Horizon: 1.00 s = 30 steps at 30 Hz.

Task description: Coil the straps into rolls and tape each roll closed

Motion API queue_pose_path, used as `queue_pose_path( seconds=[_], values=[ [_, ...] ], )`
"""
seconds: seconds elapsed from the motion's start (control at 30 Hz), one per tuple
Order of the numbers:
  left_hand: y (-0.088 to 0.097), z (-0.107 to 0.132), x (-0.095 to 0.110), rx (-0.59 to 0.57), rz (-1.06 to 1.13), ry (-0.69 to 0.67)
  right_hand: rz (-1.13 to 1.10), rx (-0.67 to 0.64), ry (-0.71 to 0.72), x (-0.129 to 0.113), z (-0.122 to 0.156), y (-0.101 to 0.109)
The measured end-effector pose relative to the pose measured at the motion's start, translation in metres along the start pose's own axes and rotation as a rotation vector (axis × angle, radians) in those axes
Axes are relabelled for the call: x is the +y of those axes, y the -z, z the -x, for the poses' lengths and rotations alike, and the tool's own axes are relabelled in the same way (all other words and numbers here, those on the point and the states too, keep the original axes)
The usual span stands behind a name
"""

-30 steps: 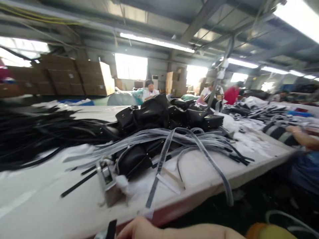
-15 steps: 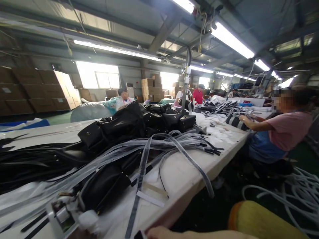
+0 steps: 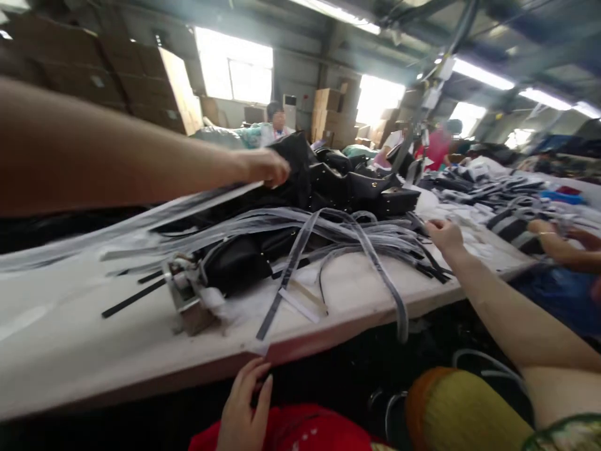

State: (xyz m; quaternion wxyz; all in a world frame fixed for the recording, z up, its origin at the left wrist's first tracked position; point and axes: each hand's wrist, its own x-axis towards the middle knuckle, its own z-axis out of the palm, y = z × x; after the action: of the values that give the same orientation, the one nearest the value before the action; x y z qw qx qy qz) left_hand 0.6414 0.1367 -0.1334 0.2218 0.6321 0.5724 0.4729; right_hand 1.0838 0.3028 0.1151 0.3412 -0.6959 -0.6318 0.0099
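Observation:
My left hand (image 3: 246, 401) is low in front of the table edge, fingers spread, just below the end of a film-wrapped strap (image 3: 286, 275). My right hand (image 3: 444, 235) reaches forward over the table, its fingers curled by the right ends of the strap bundle (image 3: 263, 219); what they grip, if anything, cannot be made out. Another person's bare arm comes in from the left at head height, and that hand (image 3: 267, 166) holds a film-wrapped strap. Black bags (image 3: 323, 181) are piled behind the straps. A single black bag (image 3: 235, 263) lies in front of them.
A metal tape dispenser (image 3: 190, 307) stands near the front edge of the white table (image 3: 117, 369). A yellow cushioned seat (image 3: 469, 407) is below right. Another worker's hands (image 3: 547, 235) are at a striped bag on the right. Stacked cartons (image 3: 331, 113) stand at the back.
The view has swung right and down. My right hand has moved from the bottom edge up to the straps. My left hand and the other person's arm have come into view.

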Motion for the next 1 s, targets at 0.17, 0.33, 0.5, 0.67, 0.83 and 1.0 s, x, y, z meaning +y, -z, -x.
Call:
queue_pose_path(
  seconds=[0.17,0.33,0.5,0.67,0.83,1.0],
  values=[
    [0.005,-0.019,0.024,0.021,-0.076,0.02,-0.406,-0.299,-0.044,-0.03,0.01,-0.144],
    [0.02,-0.047,0.04,-0.02,-0.148,-0.016,-0.709,-0.536,-0.183,-0.107,0.032,-0.263],
    [0.032,-0.057,0.041,-0.001,-0.171,0.031,-0.915,-0.624,-0.265,-0.165,0.025,-0.289],
    [0.052,-0.074,0.034,0.162,-0.286,0.009,-1.179,-0.669,-0.155,-0.186,0.047,-0.241],
    [0.052,-0.098,0.044,-0.445,0.144,0.252,-1.423,-0.607,-0.003,-0.177,0.058,-0.189],
    [0.047,-0.082,0.05,-0.81,0.681,0.483,-1.123,-0.622,-0.085,-0.121,0.059,-0.175]
  ],
)
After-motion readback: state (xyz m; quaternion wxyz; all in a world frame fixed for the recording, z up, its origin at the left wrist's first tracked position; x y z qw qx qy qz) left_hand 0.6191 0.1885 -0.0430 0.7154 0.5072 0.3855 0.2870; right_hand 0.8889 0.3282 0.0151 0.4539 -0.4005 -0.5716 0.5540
